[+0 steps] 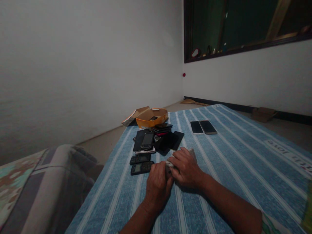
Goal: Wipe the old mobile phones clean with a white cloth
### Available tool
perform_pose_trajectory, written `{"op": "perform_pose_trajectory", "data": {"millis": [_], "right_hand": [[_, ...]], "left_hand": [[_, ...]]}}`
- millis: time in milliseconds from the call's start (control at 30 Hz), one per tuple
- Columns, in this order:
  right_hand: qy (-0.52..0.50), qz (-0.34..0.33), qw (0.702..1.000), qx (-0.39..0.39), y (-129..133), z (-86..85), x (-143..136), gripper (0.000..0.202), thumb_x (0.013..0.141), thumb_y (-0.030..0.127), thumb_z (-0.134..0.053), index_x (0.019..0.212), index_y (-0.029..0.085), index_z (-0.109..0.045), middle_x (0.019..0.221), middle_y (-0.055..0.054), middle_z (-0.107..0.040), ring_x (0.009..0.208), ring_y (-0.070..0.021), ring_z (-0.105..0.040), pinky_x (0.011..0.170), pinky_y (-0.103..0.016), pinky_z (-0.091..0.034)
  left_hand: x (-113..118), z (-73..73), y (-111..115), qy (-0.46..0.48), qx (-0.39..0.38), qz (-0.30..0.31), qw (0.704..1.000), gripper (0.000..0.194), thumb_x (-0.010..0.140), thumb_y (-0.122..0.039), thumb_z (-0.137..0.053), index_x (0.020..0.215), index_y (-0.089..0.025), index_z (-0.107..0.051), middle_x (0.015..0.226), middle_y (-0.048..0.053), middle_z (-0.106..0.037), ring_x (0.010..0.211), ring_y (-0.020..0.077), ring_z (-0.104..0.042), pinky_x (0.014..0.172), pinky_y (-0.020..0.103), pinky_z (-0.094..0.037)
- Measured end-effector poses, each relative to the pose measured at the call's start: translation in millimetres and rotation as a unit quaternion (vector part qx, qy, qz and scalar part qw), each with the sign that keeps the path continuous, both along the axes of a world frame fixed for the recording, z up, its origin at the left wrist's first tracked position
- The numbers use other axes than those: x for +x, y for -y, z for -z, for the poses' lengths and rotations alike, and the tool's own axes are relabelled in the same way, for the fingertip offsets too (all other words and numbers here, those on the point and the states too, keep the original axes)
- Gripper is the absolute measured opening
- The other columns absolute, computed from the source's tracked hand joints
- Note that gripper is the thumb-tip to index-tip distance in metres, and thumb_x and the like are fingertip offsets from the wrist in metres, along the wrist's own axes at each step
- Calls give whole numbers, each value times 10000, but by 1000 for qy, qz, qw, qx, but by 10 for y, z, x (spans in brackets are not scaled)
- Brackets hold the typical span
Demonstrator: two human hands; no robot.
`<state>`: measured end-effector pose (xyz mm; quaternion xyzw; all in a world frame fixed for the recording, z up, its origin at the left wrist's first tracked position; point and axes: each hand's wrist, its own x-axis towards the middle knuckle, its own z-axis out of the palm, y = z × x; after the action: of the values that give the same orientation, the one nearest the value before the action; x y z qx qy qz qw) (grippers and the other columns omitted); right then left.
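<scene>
Above the striped cloth (165, 208), my hands meet near the middle of the view. My left hand (159, 182) is closed, fingers curled around something mostly hidden. Just to its right, my right hand (186, 167) grips a pale, crumpled, cloth-like piece (169, 162). A light flat edge (193, 154) sticks out beyond the right fingers; its kind is hidden. Left of my hands lie two dark keypad phones (142, 168). Beyond them is a pile with a dark phone (147, 140) on top and dark flat pieces (168, 141) beside it.
An open orange-and-brown cardboard box (149, 123) stands behind the pile. Two large-screen phones (203, 127) lie side by side at the far right. A fabric-covered surface (56, 182) stands at the left. White walls (97, 65) and a dark-framed window (243, 26) enclose the corner.
</scene>
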<state>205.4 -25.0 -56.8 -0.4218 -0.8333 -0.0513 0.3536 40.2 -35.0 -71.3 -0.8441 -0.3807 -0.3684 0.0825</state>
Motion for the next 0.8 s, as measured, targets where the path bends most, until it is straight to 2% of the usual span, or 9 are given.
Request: {"op": "perform_pose_trajectory", "data": {"millis": [200, 400, 567, 800], "right_hand": [[16, 26, 999, 27, -54, 72, -67, 130, 883, 164, -507, 791, 186, -597, 792, -52, -544, 785, -215, -438, 780, -350, -340], [14, 19, 999, 39, -44, 70, -114, 102, 847, 150, -527, 774, 177, -593, 784, -56, -545, 778, -215, -438, 792, -365, -341], [-8, 41, 998, 43, -95, 79, 34, 121, 788, 116, -502, 771, 180, -603, 753, -53, -549, 764, -213, -449, 821, -380, -341], [-10, 60, 996, 60, -191, 142, 216, 120, 760, 124, -476, 735, 182, -578, 721, -52, -529, 731, -213, -428, 770, -376, -337]], "left_hand": [[1, 17, -1, -8, 15, 0, 1000, 109, 921, -205, -457, 1024, -174, -478, 873, 70, -583, 767, 244, -529, 669, 366, -476], [16, -5, 5, -3, 26, 1, 1000, 66, 923, -183, -425, 967, -200, -472, 835, 59, -572, 749, 244, -528, 650, 362, -477], [-3, 18, 12, -10, 2, -7, 1000, 123, 926, -251, -463, 1031, -187, -477, 882, 72, -588, 788, 254, -543, 663, 370, -489], [-14, 63, 17, -26, -11, -21, 999, 180, 914, -223, -470, 1077, -148, -472, 893, 91, -586, 783, 258, -534, 669, 378, -485]]}}
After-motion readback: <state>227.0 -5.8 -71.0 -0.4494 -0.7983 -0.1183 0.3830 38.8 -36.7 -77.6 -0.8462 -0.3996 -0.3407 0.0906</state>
